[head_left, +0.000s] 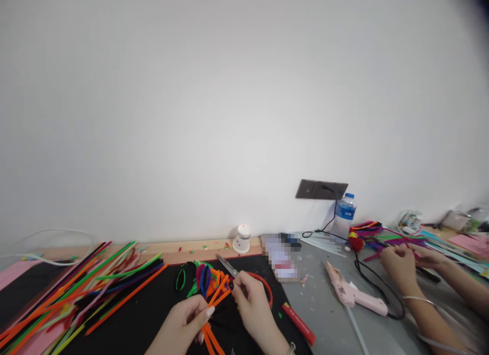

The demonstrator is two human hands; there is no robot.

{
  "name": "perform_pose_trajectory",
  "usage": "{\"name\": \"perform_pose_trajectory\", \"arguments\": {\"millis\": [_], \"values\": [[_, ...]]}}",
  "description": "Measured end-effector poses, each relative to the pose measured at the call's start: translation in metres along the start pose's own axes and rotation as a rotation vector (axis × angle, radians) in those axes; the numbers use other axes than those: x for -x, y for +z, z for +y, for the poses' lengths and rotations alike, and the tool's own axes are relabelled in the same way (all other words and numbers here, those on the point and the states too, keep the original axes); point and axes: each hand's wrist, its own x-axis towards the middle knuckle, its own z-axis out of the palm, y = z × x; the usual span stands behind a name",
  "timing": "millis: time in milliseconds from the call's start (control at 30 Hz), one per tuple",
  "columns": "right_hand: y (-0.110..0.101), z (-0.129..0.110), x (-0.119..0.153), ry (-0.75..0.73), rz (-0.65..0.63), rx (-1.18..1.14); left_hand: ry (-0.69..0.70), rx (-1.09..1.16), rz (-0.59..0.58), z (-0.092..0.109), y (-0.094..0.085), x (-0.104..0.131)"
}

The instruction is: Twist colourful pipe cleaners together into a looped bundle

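Observation:
Low in the view, my left hand (187, 319) pinches several orange pipe cleaners (213, 339), which cross and fan out above and below the fingers. My right hand (254, 304) is closed round a pair of scissors (228, 266), its blades pointing up and to the left. The scissor handles are mostly hidden by the fingers. Just beyond both hands lies a bunch of looped pipe cleaners (204, 279) in green, blue, purple and orange. A red loop (267, 283) curves out behind my right hand. All this is over a black mat (153, 299).
Loose coloured pipe cleaners (91, 289) spread across the left. A white paper cup (241, 240) stands upside down by the wall. On the right are a red box cutter (298, 324), a pink glue gun (353, 296) with its cord, a water bottle (344, 215) and another person's hands (401, 266).

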Motion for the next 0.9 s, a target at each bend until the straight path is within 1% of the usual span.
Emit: {"name": "perform_pose_trajectory", "arguments": {"millis": [133,233,333,400,533,633,733,900], "values": [[-0.001,0.002,-0.003,0.083,-0.007,-0.172,-0.007,0.065,0.052,0.001,-0.003,-0.001],[0.000,0.004,-0.003,0.094,-0.003,-0.210,-0.013,0.096,0.083,0.000,-0.005,-0.002],[0.002,0.006,-0.002,0.099,-0.014,-0.226,-0.020,0.112,0.054,-0.003,-0.003,-0.003],[0.003,0.006,-0.001,0.105,-0.028,-0.246,-0.033,0.124,0.012,-0.005,0.000,-0.003],[0.002,0.009,-0.003,0.145,-0.098,-0.317,-0.045,0.122,-0.066,-0.008,0.005,-0.002],[0.002,0.011,-0.003,0.183,-0.126,-0.395,-0.033,0.118,-0.079,-0.008,0.006,-0.001],[0.003,0.012,-0.002,0.196,-0.150,-0.415,-0.038,0.114,-0.082,-0.007,0.006,0.000],[0.003,0.007,-0.001,0.161,-0.085,-0.360,-0.045,0.120,-0.087,-0.005,0.005,0.000]]}}
